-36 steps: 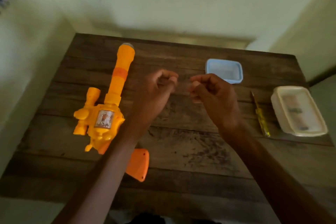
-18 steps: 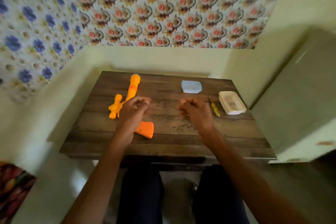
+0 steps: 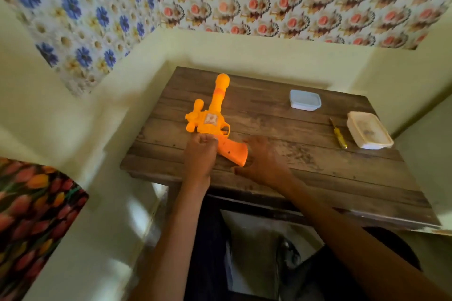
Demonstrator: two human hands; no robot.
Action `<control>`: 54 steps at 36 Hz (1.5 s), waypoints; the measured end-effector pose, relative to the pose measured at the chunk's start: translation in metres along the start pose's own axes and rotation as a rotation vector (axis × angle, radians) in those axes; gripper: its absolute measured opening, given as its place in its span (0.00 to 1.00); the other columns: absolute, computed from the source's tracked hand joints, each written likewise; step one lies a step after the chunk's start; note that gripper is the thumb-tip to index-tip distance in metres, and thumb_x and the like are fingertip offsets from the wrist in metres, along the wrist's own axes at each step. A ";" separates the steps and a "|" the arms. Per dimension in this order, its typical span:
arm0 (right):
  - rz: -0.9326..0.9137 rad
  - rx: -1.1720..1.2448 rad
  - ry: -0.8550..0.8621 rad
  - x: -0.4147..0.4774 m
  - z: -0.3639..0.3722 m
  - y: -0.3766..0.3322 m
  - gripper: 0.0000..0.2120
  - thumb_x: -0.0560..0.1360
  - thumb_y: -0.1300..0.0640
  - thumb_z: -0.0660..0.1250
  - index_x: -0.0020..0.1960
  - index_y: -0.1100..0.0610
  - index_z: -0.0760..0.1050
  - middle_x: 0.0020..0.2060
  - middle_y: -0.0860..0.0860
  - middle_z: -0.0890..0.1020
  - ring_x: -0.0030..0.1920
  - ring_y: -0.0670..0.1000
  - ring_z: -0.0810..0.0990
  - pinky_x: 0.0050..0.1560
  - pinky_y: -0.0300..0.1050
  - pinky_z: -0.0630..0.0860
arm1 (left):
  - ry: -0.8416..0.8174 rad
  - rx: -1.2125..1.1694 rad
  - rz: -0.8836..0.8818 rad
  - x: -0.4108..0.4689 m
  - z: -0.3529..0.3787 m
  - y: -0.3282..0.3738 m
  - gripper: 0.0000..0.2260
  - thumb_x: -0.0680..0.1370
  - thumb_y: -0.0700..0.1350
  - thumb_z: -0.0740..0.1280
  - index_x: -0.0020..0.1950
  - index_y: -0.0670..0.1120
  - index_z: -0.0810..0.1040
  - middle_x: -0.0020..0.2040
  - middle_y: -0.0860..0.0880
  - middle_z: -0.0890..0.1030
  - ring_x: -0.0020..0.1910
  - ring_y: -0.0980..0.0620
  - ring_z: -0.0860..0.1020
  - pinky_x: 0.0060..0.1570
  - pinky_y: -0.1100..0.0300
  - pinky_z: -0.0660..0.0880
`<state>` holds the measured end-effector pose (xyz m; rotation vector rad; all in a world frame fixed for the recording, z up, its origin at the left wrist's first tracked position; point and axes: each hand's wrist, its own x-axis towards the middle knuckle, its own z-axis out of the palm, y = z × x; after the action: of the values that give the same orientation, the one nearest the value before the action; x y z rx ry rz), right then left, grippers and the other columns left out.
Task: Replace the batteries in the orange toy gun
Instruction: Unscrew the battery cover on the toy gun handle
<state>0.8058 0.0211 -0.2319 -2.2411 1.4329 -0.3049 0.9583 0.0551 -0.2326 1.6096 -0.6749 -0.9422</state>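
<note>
Head view: I see the orange toy gun (image 3: 212, 118) lying flat on the wooden table (image 3: 305, 168), barrel toward the wall. Left hand (image 3: 200, 155): fingers curled on the gun where handle meets body. Right hand (image 3: 263, 162): fingers spread wide, palm down just beside the handle's butt; I cannot tell whether it touches.

Open stretch of table (image 3: 274, 117) between orange toy gun (image 3: 214, 117) and screwdriver (image 3: 338, 135), blue tub (image 3: 305, 100) behind.
</note>
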 end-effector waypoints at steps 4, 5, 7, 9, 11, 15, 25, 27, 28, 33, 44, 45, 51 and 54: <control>0.002 -0.035 0.060 0.026 0.018 0.005 0.28 0.64 0.44 0.76 0.61 0.52 0.76 0.56 0.55 0.80 0.55 0.56 0.79 0.52 0.49 0.76 | -0.012 -0.070 -0.106 0.006 0.003 -0.009 0.06 0.72 0.45 0.65 0.36 0.48 0.72 0.36 0.46 0.74 0.39 0.49 0.74 0.48 0.46 0.76; -0.015 -0.013 0.098 0.031 0.018 0.008 0.24 0.63 0.43 0.76 0.55 0.51 0.79 0.50 0.53 0.83 0.50 0.54 0.81 0.46 0.46 0.76 | -0.028 -0.098 -0.143 0.007 0.005 -0.011 0.08 0.75 0.44 0.65 0.37 0.48 0.71 0.37 0.46 0.73 0.40 0.48 0.73 0.46 0.50 0.76; -0.060 0.031 0.131 0.038 0.017 0.015 0.20 0.61 0.43 0.77 0.49 0.51 0.82 0.42 0.51 0.84 0.42 0.50 0.81 0.38 0.43 0.74 | -0.048 -0.175 -0.213 0.010 0.008 -0.015 0.07 0.80 0.45 0.64 0.42 0.48 0.74 0.40 0.46 0.75 0.42 0.50 0.75 0.47 0.56 0.75; -0.105 0.079 0.151 0.036 0.011 0.016 0.20 0.60 0.44 0.78 0.48 0.53 0.83 0.40 0.50 0.84 0.39 0.48 0.80 0.39 0.45 0.76 | -0.087 -0.341 -0.290 0.011 0.010 -0.016 0.08 0.81 0.49 0.62 0.53 0.46 0.75 0.45 0.46 0.78 0.48 0.50 0.77 0.52 0.56 0.76; -0.134 0.144 0.161 0.032 0.005 0.018 0.22 0.59 0.43 0.78 0.48 0.53 0.84 0.39 0.49 0.84 0.37 0.47 0.81 0.39 0.48 0.78 | -0.157 -0.527 -0.350 0.015 0.013 -0.015 0.16 0.81 0.51 0.62 0.65 0.46 0.72 0.52 0.46 0.78 0.53 0.49 0.77 0.55 0.53 0.75; -0.192 0.200 0.113 0.021 -0.006 0.020 0.25 0.60 0.42 0.78 0.57 0.42 0.81 0.40 0.37 0.81 0.36 0.32 0.77 0.39 0.36 0.75 | -0.207 -0.652 -0.361 0.020 0.029 -0.007 0.17 0.81 0.45 0.62 0.69 0.43 0.71 0.57 0.43 0.80 0.56 0.45 0.78 0.38 0.54 0.79; 0.370 0.100 0.462 0.008 -0.062 0.110 0.13 0.72 0.53 0.68 0.56 0.51 0.80 0.51 0.49 0.83 0.49 0.50 0.81 0.46 0.40 0.74 | -0.185 -0.684 -0.342 0.019 0.088 -0.019 0.04 0.81 0.39 0.62 0.49 0.47 0.74 0.45 0.45 0.79 0.42 0.52 0.78 0.48 0.52 0.76; 0.433 -0.008 0.499 0.010 -0.064 0.131 0.17 0.72 0.56 0.66 0.60 0.54 0.77 0.60 0.55 0.79 0.53 0.55 0.80 0.49 0.45 0.77 | -0.157 -0.724 -0.342 0.015 0.096 -0.021 0.06 0.81 0.38 0.62 0.56 0.46 0.75 0.48 0.45 0.80 0.44 0.52 0.79 0.54 0.50 0.75; 0.461 -0.057 0.500 0.009 -0.067 0.140 0.18 0.73 0.58 0.65 0.62 0.56 0.75 0.62 0.57 0.77 0.53 0.57 0.80 0.48 0.47 0.76 | -0.151 -0.742 -0.339 0.013 0.103 -0.021 0.10 0.80 0.38 0.63 0.61 0.45 0.75 0.51 0.44 0.80 0.46 0.51 0.79 0.57 0.49 0.74; 0.527 -0.265 0.393 0.021 -0.065 0.161 0.20 0.76 0.57 0.63 0.66 0.59 0.70 0.66 0.62 0.69 0.55 0.61 0.79 0.49 0.50 0.76 | -0.153 -0.755 -0.325 0.017 0.111 -0.023 0.06 0.80 0.37 0.63 0.54 0.46 0.76 0.49 0.45 0.79 0.48 0.51 0.78 0.54 0.52 0.73; 0.527 -0.360 0.483 0.033 -0.060 0.173 0.10 0.80 0.59 0.57 0.55 0.58 0.77 0.52 0.56 0.81 0.48 0.57 0.82 0.43 0.49 0.75 | -0.134 -0.731 -0.290 0.018 0.119 -0.024 0.05 0.80 0.39 0.63 0.53 0.47 0.75 0.46 0.46 0.79 0.46 0.51 0.79 0.49 0.53 0.75; 0.517 -0.348 0.497 0.030 -0.060 0.172 0.09 0.80 0.59 0.58 0.55 0.57 0.76 0.51 0.56 0.81 0.48 0.57 0.82 0.41 0.48 0.74 | -0.144 -0.728 -0.289 0.019 0.119 -0.025 0.05 0.80 0.39 0.63 0.54 0.47 0.75 0.47 0.46 0.79 0.47 0.51 0.79 0.52 0.52 0.75; 0.431 -0.048 0.488 0.009 -0.049 0.150 0.10 0.73 0.57 0.68 0.53 0.50 0.73 0.44 0.47 0.81 0.46 0.50 0.79 0.44 0.48 0.78 | -0.147 -0.720 -0.311 0.020 0.117 -0.024 0.11 0.81 0.40 0.63 0.63 0.45 0.72 0.47 0.46 0.80 0.46 0.51 0.79 0.62 0.48 0.72; 0.297 0.315 0.454 0.001 -0.046 0.122 0.11 0.73 0.58 0.69 0.53 0.46 0.78 0.42 0.43 0.81 0.44 0.43 0.80 0.40 0.40 0.77 | -0.159 -0.703 -0.325 0.021 0.113 -0.022 0.14 0.81 0.40 0.63 0.66 0.44 0.72 0.46 0.46 0.80 0.44 0.51 0.79 0.56 0.49 0.73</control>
<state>0.6895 -0.0351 -0.2514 -1.7429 1.7708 -0.9125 0.8717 -0.0155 -0.2688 1.0292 -0.1399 -1.3699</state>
